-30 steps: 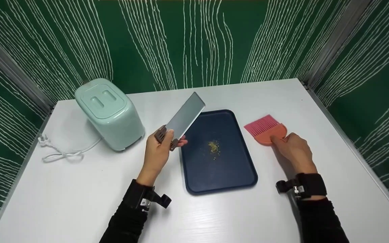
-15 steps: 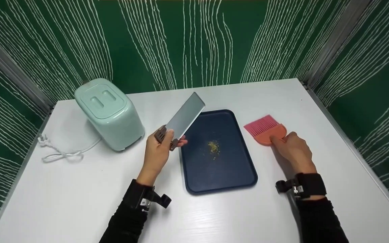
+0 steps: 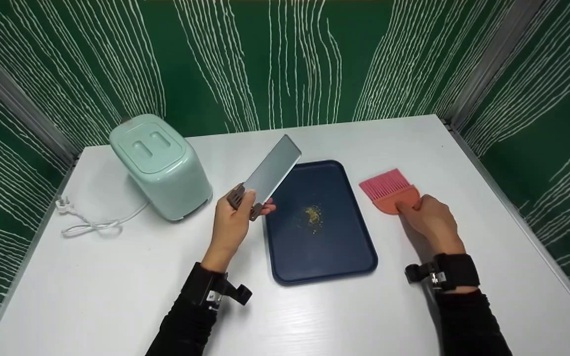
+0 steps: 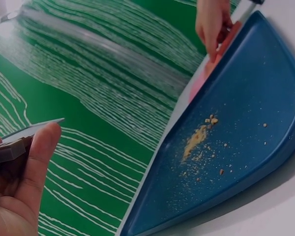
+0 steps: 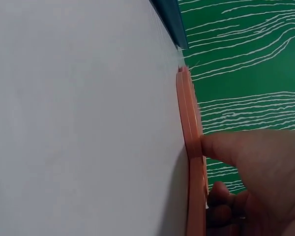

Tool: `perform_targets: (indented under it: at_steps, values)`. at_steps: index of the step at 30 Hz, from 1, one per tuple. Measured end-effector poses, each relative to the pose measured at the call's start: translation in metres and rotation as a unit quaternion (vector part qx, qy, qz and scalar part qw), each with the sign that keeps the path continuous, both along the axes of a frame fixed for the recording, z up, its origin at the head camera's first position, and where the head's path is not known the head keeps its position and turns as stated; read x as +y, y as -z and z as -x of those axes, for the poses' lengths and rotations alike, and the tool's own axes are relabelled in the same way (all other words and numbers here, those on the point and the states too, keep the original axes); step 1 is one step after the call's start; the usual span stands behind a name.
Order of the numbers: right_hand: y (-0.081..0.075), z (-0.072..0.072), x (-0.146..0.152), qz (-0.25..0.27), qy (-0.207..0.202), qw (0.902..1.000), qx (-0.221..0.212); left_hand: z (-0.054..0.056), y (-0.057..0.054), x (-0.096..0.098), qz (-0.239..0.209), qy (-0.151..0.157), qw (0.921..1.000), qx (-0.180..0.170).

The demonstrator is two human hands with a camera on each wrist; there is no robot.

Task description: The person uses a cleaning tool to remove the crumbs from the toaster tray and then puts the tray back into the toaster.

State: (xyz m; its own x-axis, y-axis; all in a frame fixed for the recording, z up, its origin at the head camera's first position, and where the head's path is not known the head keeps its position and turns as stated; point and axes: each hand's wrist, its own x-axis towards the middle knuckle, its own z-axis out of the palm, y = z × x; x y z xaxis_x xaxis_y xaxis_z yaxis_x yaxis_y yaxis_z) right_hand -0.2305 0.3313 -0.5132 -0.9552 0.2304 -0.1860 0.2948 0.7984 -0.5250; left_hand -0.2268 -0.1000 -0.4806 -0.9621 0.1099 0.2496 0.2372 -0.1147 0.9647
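My left hand point(image 3: 233, 217) grips a scraper point(image 3: 273, 170) with a flat grey blade and brown slotted ends, thumb on its near side. The blade points up and away over the left rim of a dark blue tray point(image 3: 324, 257). A small scatter of yellowish crumbs point(image 3: 312, 215) lies mid-tray. To the right of the tray, my right hand point(image 3: 433, 222) pinches the orange handle of a small brush point(image 3: 389, 190) with pink bristles. The bristles point left toward the tray. In the right wrist view the brush point(image 5: 191, 128) shows edge-on, with my thumb against it.
A mint-green toaster point(image 3: 166, 168) stands at the left back of the white table point(image 3: 117, 287). Its white cord and plug point(image 3: 87, 220) lie to its left. Green walls point(image 3: 305, 64) with white lines enclose the table's back and sides.
The brush has tilted slightly in my right hand, its bristles shifting a little to the right. My left hand, the scraper, the tray and the crumbs stay nearly as they were.
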Motion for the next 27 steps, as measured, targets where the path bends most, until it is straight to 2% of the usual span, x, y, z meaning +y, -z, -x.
perform_targets:
  at_steps: [7,13,19,22,27]
  values:
    - [-0.016,0.000,-0.006,0.072,0.004,0.9973,0.006,-0.001,0.000,0.004,-0.005,-0.005,0.9999,-0.008]
    - [-0.028,0.000,-0.020,0.089,-0.007,0.9941,0.061,-0.002,0.000,0.011,-0.012,-0.005,0.9998,-0.012]
    - [-0.035,0.001,-0.045,0.098,-0.029,0.9881,0.115,-0.006,-0.002,0.016,-0.036,0.002,0.9992,-0.020]
    - [-0.037,0.000,-0.062,0.125,-0.047,0.9826,0.129,-0.009,-0.004,0.017,-0.054,0.002,0.9981,-0.031]
    - [-0.041,-0.005,-0.089,0.195,-0.078,0.9695,0.126,-0.015,-0.007,0.024,-0.084,0.006,0.9951,-0.051]
